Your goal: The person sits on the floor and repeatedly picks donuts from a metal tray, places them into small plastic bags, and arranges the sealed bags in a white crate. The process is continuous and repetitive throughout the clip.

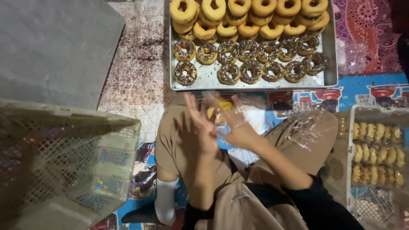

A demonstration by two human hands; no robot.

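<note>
Nearest, over our lap, our left hand [200,127] is spread flat with fingers straight, bracing a clear plastic bag [232,117] while our right hand [238,127] curls around it, gripping a plain doughnut [219,110] through the film, likely to keep it clean. Beside our knees stand a mesh crate [64,162] and a crate of bagged doughnuts [377,153]. Beyond lies the metal tray [330,64], sprinkled doughnuts [251,64] nearest us, unglazed ones behind.

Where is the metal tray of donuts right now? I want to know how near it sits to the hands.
In the head view the metal tray lies at top centre on the patterned mat, just beyond the left hand and right hand.
</note>
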